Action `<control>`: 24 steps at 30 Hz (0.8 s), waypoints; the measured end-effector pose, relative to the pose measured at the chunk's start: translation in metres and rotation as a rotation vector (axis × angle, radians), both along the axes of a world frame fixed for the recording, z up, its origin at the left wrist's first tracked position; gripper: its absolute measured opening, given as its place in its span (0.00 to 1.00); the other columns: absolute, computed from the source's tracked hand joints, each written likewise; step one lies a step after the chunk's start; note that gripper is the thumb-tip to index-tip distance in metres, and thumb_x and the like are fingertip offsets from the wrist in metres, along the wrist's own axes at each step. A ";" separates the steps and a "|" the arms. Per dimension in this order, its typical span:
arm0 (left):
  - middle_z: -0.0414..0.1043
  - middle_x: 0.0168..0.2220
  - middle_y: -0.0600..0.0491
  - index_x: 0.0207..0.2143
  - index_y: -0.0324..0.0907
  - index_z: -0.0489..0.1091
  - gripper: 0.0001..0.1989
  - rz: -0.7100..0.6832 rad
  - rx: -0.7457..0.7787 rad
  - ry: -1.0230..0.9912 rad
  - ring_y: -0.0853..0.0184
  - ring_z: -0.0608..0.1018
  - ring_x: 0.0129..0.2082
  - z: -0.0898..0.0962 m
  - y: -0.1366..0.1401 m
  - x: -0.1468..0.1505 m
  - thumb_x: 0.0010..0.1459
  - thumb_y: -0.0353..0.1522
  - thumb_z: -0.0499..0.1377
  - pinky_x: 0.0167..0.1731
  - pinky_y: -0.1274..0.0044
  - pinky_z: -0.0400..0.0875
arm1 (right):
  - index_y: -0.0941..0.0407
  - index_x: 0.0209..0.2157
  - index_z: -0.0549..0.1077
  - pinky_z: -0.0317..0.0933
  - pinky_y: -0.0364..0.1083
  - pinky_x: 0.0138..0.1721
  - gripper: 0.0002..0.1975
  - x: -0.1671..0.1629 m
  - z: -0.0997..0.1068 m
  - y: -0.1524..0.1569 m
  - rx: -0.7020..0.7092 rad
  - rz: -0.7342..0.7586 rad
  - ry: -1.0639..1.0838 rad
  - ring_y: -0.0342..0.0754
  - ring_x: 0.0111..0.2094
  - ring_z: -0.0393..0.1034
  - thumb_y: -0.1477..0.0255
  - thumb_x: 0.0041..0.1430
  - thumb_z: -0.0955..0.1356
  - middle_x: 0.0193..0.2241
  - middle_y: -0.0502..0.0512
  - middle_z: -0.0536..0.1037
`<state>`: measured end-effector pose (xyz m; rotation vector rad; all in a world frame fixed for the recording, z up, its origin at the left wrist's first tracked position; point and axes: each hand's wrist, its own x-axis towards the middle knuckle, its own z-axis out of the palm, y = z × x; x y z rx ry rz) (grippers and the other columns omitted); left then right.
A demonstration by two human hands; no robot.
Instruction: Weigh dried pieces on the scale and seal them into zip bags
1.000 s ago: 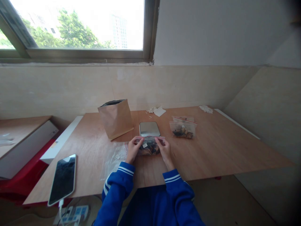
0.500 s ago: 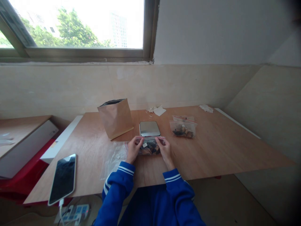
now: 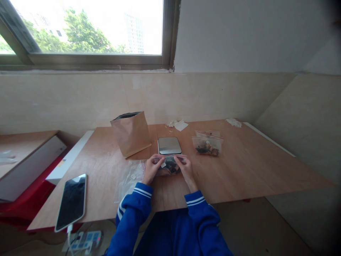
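Observation:
Both hands pinch the top edge of a clear zip-lock bag (image 3: 169, 169) with dark and brown dried pieces inside. My left hand (image 3: 152, 168) is closed on the left part of its zip strip, thumb on the near side. My right hand (image 3: 187, 170) grips the right part the same way. The bag rests at the table's near side, just in front of a flat kitchen scale (image 3: 169, 145) with a silvery top. Flat see-through bags (image 3: 129, 179) lie beside and partly under my left forearm.
A brown paper pouch (image 3: 131, 136) stands open at the back left. Filled zip-lock bags (image 3: 208, 146) sit to the right. Crumpled tissue (image 3: 181, 125) lies behind the scale, more tissue (image 3: 233, 122) at the back right. A tablet (image 3: 71, 202) with a plugged cable rests near the left edge.
My thumbs have shifted slightly inward along the zip strip, the right one most clearly. The bag and everything else on the table stay in place.

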<state>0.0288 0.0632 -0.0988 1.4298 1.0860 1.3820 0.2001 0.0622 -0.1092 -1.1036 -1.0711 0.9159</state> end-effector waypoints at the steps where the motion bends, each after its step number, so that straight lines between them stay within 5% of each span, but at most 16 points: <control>1: 0.78 0.36 0.48 0.34 0.39 0.77 0.14 0.002 0.000 0.002 0.63 0.79 0.37 0.000 0.000 0.000 0.54 0.42 0.63 0.38 0.76 0.71 | 0.58 0.32 0.79 0.70 0.52 0.44 0.20 0.000 0.000 0.000 0.010 0.009 -0.017 0.54 0.38 0.76 0.55 0.47 0.74 0.34 0.59 0.81; 24: 0.78 0.31 0.49 0.32 0.38 0.77 0.15 0.011 -0.044 -0.002 0.63 0.78 0.33 0.001 -0.003 0.000 0.52 0.42 0.65 0.34 0.76 0.71 | 0.58 0.29 0.78 0.69 0.49 0.39 0.14 0.001 0.000 -0.001 0.087 -0.007 -0.093 0.51 0.34 0.75 0.60 0.50 0.73 0.30 0.56 0.80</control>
